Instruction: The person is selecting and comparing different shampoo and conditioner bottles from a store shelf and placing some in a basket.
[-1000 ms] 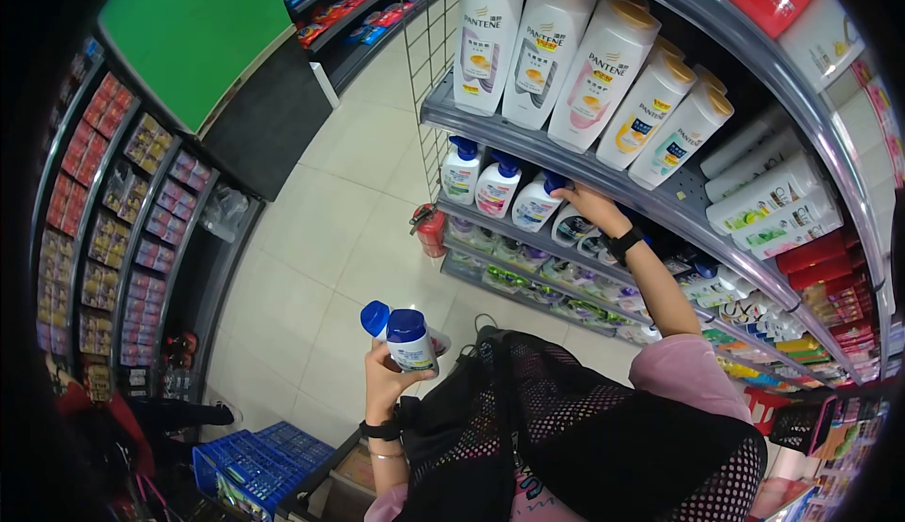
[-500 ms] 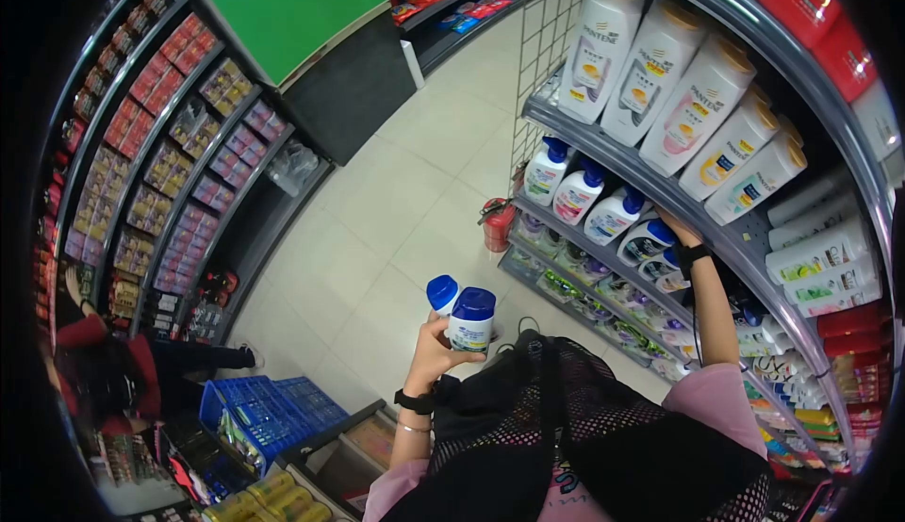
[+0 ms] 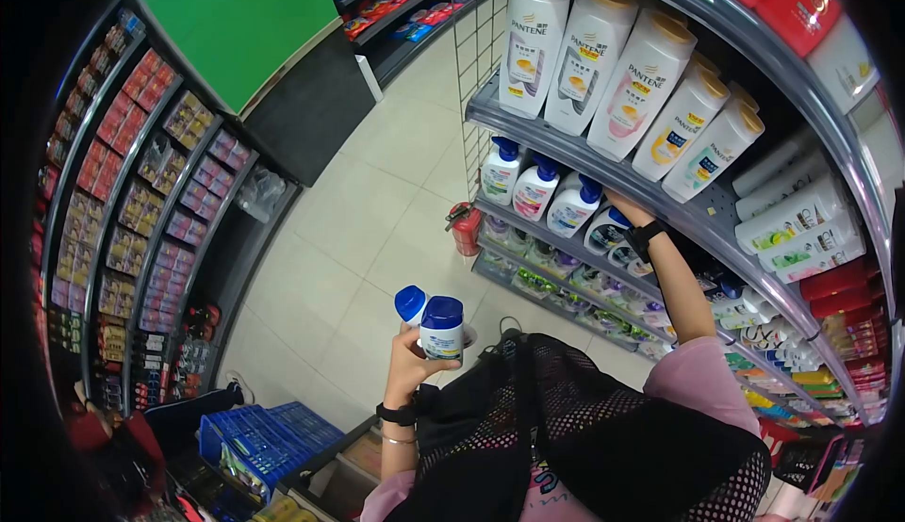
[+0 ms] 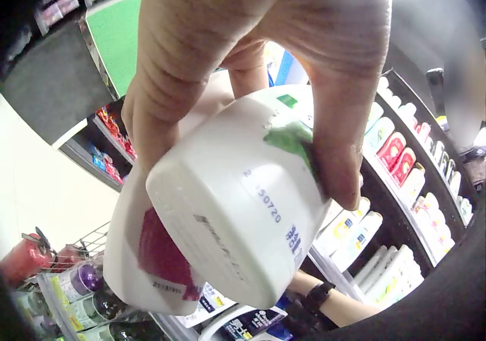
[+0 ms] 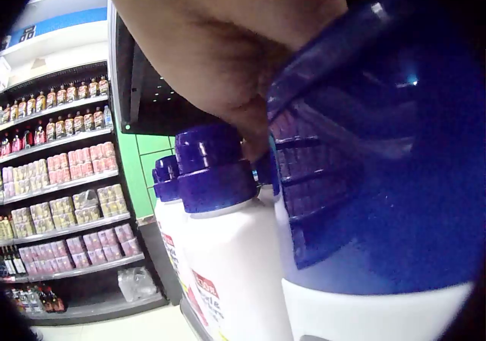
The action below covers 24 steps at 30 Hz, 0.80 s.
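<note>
My left hand (image 3: 407,364) grips two white shampoo bottles with blue caps: a front bottle (image 3: 443,335) and a second bottle (image 3: 410,305) beside it. Their bases fill the left wrist view, with a green-marked bottle (image 4: 235,197) overlapping a red-marked bottle (image 4: 152,257). My right hand (image 3: 628,209) reaches into the shelf below the large Pantene bottles, above a white pump bottle (image 3: 573,209) and a dark-labelled bottle (image 3: 605,232). In the right wrist view, a big blue cap (image 5: 380,174) stands close beside the hand (image 5: 228,45), whose fingertips are hidden behind bottles.
Pantene bottles (image 3: 622,89) line the shelf overhead. A wire grid (image 3: 479,51) closes the shelf's end, and a red fire extinguisher (image 3: 464,228) is on the floor beside it. Blue baskets (image 3: 264,447) are at lower left, with a person in dark red (image 3: 104,447) behind.
My right hand has gone from the top of the third pump bottle to deeper among the bottles farther along. The head view swung and partly came back. My left hand keeps both bottles.
</note>
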Available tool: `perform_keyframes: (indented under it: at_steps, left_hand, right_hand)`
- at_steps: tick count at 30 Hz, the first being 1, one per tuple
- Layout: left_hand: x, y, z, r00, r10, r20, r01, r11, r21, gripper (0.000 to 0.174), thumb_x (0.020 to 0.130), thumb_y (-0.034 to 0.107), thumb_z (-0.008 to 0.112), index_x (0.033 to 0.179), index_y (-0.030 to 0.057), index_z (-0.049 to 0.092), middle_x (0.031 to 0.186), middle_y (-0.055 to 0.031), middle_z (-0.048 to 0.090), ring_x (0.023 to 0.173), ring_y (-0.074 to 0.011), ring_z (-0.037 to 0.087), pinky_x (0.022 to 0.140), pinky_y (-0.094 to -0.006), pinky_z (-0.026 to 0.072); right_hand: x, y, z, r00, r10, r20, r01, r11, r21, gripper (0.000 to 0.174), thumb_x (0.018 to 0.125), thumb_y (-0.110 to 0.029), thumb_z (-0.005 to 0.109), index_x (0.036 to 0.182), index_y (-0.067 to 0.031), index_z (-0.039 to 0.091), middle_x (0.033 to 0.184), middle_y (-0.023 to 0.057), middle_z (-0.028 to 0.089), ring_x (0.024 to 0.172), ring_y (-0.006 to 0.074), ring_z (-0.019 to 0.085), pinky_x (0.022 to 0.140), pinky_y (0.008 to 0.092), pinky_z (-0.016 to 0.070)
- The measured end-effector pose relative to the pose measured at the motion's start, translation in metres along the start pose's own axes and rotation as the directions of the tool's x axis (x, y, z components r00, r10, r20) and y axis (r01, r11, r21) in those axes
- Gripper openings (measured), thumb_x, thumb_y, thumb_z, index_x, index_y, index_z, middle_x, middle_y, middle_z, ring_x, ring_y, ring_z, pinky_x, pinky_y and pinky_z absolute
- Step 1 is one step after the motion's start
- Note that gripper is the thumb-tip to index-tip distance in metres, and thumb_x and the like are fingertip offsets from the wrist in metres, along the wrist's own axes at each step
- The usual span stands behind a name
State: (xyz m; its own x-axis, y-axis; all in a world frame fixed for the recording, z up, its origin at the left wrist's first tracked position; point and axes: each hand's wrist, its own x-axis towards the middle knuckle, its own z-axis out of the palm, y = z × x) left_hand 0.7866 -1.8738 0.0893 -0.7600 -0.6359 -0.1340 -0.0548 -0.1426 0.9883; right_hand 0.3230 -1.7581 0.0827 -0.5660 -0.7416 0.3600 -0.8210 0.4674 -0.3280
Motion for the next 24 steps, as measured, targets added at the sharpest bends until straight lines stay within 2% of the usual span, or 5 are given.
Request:
perform_keyframes:
  at_steps: [9,13,16,20,24]
  left_hand:
    - [-0.003,-0.011,0.001,0.999,0.047,-0.016,-0.046,0.996,0.076,0.052,0.047,-0.007,0.084,0.095,0.0006,0.066,0.104,-0.0049,0.056,0.094,-0.0196,0.06,0.084,-0.0337,0.0516]
    - [-0.002,-0.009,0.003,1.0,-0.031,0.003,0.031,0.999,-0.009,0.051,0.047,-0.007,0.084,0.094,0.0031,0.068,0.106,-0.0039,0.053,0.097,-0.0193,0.059,0.084,-0.0331,0.0514]
    - [0.001,-0.01,0.004,0.998,-0.056,0.026,0.057,0.998,-0.03,0.051,0.047,-0.008,0.084,0.094,0.0025,0.067,0.107,-0.004,0.053,0.097,-0.0197,0.059,0.085,-0.0335,0.0518]
    - [0.006,-0.009,0.008,0.998,0.046,0.033,-0.048,0.997,0.056,0.054,0.047,-0.01,0.082,0.097,-0.0015,0.064,0.098,-0.0074,0.064,0.09,-0.021,0.064,0.083,-0.0351,0.0531]
    - [0.006,0.003,0.016,0.998,0.054,0.034,-0.055,0.998,0.017,0.053,0.047,-0.01,0.082,0.096,-0.0015,0.064,0.098,-0.0077,0.064,0.09,-0.021,0.064,0.082,-0.035,0.053]
  right_hand:
    - [-0.005,-0.016,-0.024,1.0,0.028,-0.012,-0.028,0.998,-0.05,0.028,0.09,-0.031,0.049,0.105,-0.0087,0.055,0.102,0.0133,0.061,0.1,0.0302,0.056,0.084,0.038,0.044]
    - [-0.004,-0.053,-0.059,0.966,0.05,0.254,-0.083,0.989,0.121,0.046,0.089,-0.039,0.052,0.12,-0.0065,0.049,0.118,0.0163,0.056,0.109,0.031,0.053,0.09,0.0381,0.0428]
    - [-0.007,-0.037,-0.026,0.967,-0.153,0.201,0.192,0.963,-0.189,0.063,0.087,-0.043,0.055,0.129,0.0026,0.041,0.131,0.0218,0.044,0.119,0.0347,0.043,0.099,0.0369,0.0357]
    - [-0.003,-0.042,-0.022,0.956,-0.034,0.292,0.079,0.986,-0.144,0.063,0.086,-0.041,0.056,0.128,0.0047,0.04,0.129,0.0275,0.043,0.12,0.0405,0.04,0.1,0.0418,0.0329]
    - [-0.008,-0.044,-0.013,0.98,-0.17,0.107,0.178,0.981,-0.078,0.057,0.087,-0.037,0.057,0.123,0.0054,0.044,0.123,0.0273,0.047,0.115,0.0405,0.045,0.097,0.0418,0.0356]
